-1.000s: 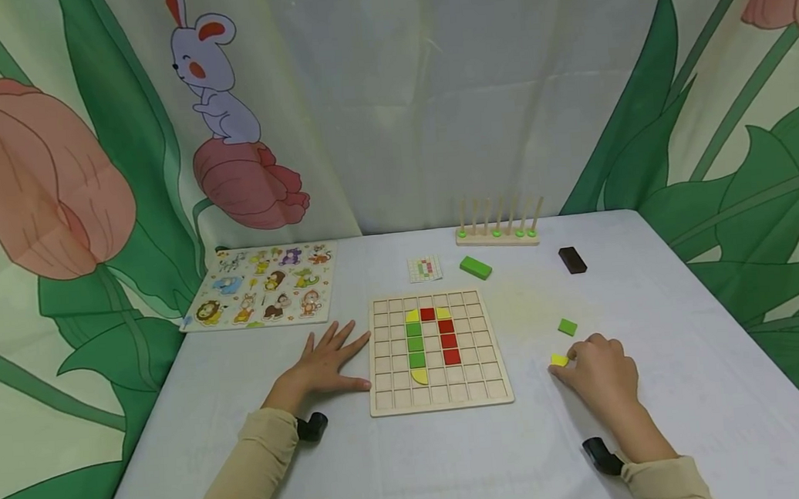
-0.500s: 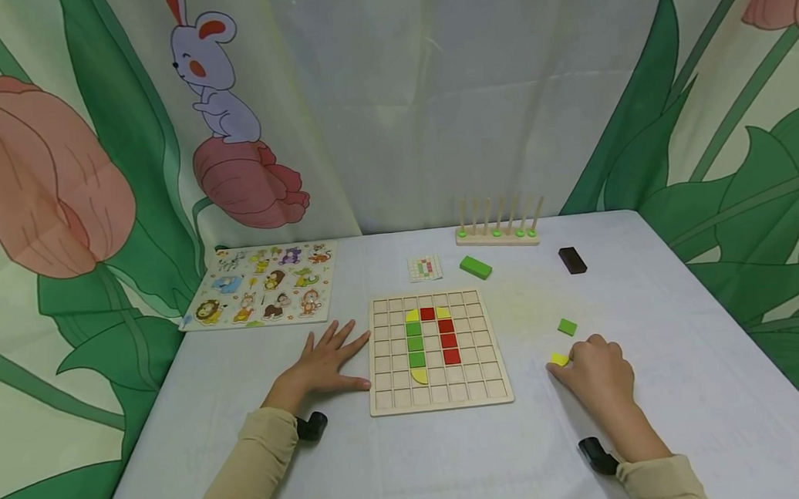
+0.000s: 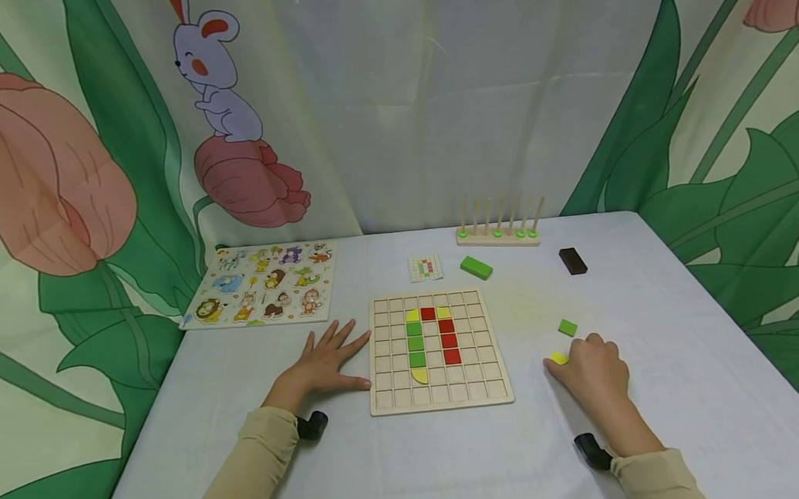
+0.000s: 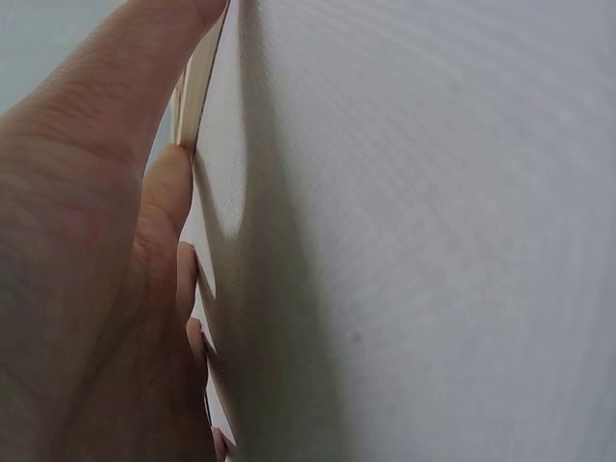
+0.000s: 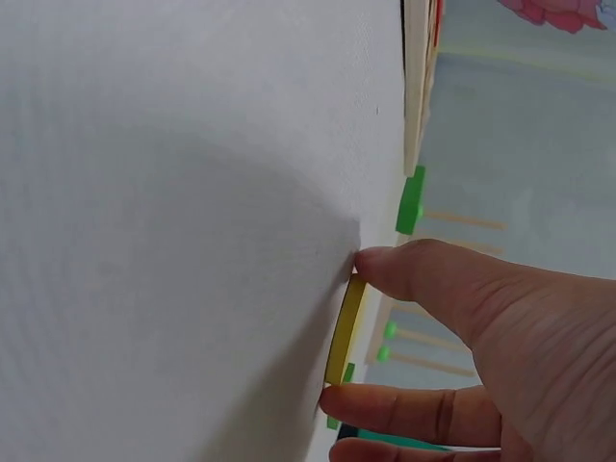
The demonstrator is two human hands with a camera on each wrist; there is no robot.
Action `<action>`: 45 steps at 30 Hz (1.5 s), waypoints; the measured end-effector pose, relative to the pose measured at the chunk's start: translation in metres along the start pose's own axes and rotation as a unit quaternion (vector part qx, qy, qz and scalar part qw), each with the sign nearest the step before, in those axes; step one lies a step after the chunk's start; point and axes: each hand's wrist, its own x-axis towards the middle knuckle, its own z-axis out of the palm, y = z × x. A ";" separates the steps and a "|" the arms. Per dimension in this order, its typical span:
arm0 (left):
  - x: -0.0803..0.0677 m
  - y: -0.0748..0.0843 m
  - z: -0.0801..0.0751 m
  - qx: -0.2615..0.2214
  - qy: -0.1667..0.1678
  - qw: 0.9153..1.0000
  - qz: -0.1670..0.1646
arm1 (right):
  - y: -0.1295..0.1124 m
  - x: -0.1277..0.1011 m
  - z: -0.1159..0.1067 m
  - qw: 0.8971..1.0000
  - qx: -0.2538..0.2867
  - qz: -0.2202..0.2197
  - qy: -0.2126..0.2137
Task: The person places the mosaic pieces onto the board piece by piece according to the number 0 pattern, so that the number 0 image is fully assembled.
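A thin yellow tile point(image 5: 345, 330) is pinched by its edges between the thumb and a finger of the right hand point(image 3: 592, 375), the other fingers being curled beside it; the tile lies flat on the white tablecloth point(image 3: 657, 355), to the right of the wooden grid board point(image 3: 437, 351). A small green square tile point(image 3: 567, 327) lies just beyond it on the cloth, apart from the fingers.

The left hand point(image 3: 324, 363) is laid flat with fingers spread and straight, nothing being held; its thumb and fingertips are set against the left edge of the board, which appears to be steadied in this way.

On the board an arch-like figure of green, red and yellow tiles is partly laid. A small pattern card point(image 3: 425, 268) is seen beyond it, with a green block point(image 3: 476, 266), a dark block point(image 3: 572, 260) and a peg rack point(image 3: 498, 229) further back, and an animal puzzle point(image 3: 263, 285) to the left.

The step in hand is judged to be the pick-up of the yellow tile. A clean lift off the cloth would next be called for, then a carry to an empty cell and a correct turn of the piece.
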 end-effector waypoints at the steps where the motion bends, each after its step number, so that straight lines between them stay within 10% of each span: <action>1: 0.000 0.000 0.000 -0.001 -0.001 1.000 -0.001 | 0.000 0.000 0.000 1.000 0.000 -0.001 -0.001; 14: 0.001 -0.001 0.000 -0.004 0.001 1.000 0.005 | -0.005 0.002 -0.007 0.998 0.018 -0.057 -0.013; 24: 0.000 -0.002 0.000 -0.002 -0.006 1.000 -0.001 | -0.072 0.000 -0.023 0.986 0.034 -0.158 -0.041; 45: 0.001 0.000 -0.001 -0.008 -0.005 1.000 -0.004 | -0.131 -0.009 0.020 0.973 -0.021 -0.225 -0.048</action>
